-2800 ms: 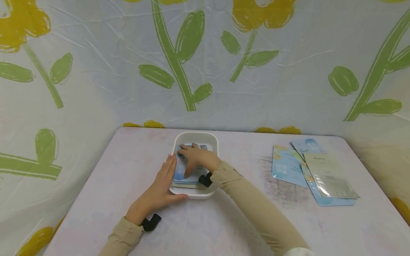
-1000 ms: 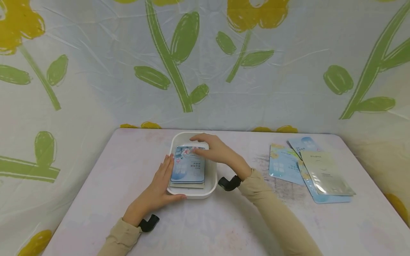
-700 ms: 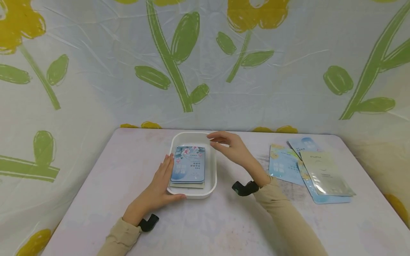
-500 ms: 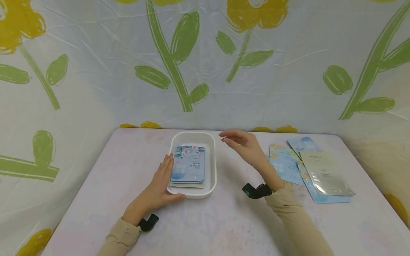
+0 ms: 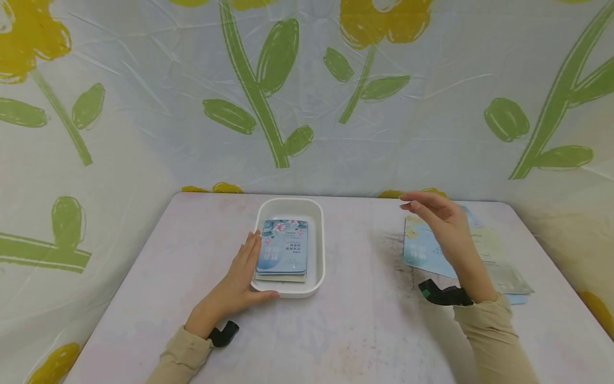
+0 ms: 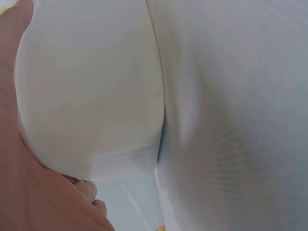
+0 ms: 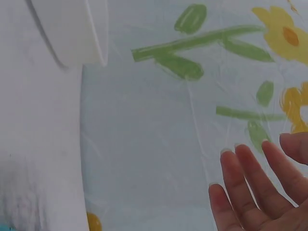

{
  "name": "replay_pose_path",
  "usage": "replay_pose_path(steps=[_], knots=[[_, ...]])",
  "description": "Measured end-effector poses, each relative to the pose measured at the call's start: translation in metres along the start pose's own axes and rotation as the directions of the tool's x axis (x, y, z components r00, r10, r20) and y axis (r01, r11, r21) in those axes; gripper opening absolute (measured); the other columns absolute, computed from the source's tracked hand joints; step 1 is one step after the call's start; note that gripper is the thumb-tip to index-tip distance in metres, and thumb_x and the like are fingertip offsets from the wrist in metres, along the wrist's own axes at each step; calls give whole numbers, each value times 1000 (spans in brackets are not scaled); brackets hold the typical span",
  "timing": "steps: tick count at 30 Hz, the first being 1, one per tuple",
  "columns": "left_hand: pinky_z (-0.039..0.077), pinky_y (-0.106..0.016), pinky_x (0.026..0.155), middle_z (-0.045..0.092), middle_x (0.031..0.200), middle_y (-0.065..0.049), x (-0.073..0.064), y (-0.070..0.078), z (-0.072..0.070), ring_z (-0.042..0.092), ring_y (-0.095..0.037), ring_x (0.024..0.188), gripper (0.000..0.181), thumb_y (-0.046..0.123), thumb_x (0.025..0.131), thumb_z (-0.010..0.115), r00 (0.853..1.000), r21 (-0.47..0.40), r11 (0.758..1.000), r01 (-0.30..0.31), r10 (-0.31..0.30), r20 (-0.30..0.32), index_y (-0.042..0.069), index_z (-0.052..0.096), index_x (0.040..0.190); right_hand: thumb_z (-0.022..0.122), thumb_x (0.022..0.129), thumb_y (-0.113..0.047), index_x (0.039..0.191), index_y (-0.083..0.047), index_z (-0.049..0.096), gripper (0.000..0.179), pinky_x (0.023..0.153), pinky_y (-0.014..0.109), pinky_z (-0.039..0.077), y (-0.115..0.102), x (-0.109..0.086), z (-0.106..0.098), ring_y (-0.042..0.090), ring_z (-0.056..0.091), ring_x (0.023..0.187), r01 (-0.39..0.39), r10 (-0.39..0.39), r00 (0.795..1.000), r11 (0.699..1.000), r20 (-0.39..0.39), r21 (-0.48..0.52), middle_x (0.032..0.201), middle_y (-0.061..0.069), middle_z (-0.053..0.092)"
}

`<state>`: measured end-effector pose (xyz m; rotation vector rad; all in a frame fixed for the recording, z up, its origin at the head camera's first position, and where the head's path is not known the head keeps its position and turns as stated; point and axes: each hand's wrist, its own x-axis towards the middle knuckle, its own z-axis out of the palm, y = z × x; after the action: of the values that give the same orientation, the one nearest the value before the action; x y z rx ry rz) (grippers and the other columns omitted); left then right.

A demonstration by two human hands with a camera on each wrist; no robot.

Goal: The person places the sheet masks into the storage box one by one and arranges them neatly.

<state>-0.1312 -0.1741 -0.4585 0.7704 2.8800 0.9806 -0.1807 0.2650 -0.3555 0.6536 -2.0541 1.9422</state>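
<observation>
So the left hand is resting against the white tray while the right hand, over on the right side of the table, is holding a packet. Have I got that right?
Not quite: the right hand holds nothing. The right wrist view shows its fingers bare. The left hand does rest against the white tray.

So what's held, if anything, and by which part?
Nothing gripped. Left hand rests against the white tub at its left wall and near end; right hand raised, empty.

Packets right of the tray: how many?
4 visible: a leftmost blue packet, a far blue packet, a silver packet and a near blue packet under it; the right hand may hide more.
</observation>
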Motion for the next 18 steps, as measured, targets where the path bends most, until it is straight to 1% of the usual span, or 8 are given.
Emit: replay_pose_path(steps=[5,8,12,15,18], knots=[[4,-50,122,-11,166,2,-1,-1,1,-12,-17,151,129,69,76,72,1000,-10,1000,14,-14,1,11,-8,159,55,98,3,120,19,58,27,90,22,53,4,-14,-33,20,69,98,12,-11,992,1000,-125,6,114,13,70],[4,-50,122,-11,166,2,-2,-1,1,-12,-17,151,128,70,76,71,1000,-13,1000,13,-13,2,11,-8,159,53,98,8,119,23,56,26,89,23,54,6,-21,-52,21,70,95,34,-24,984,998,-174,59,111,14,71],[4,-49,122,-10,167,1,-2,-2,1,-12,-17,151,129,70,76,71,1000,-6,1000,7,-7,-3,10,-7,159,50,96,15,120,26,52,26,88,25,54,11,-30,-76,23,71,94,69,-37,974,988,-222,137,110,17,72],[4,-49,122,-9,167,-2,-2,-1,0,-12,-18,151,128,68,77,72,1000,-3,1000,-2,2,-7,9,-6,159,50,96,14,121,25,52,28,87,23,55,16,-38,-94,22,71,93,51,-4,963,985,-271,167,109,15,72],[3,-49,122,-10,167,-1,-1,0,-1,-12,-18,151,128,66,77,73,1000,-17,1000,5,-5,-2,11,-7,159,52,98,9,124,20,55,29,87,20,54,21,-48,-113,19,71,94,-13,72,948,982,-311,189,110,11,72]])
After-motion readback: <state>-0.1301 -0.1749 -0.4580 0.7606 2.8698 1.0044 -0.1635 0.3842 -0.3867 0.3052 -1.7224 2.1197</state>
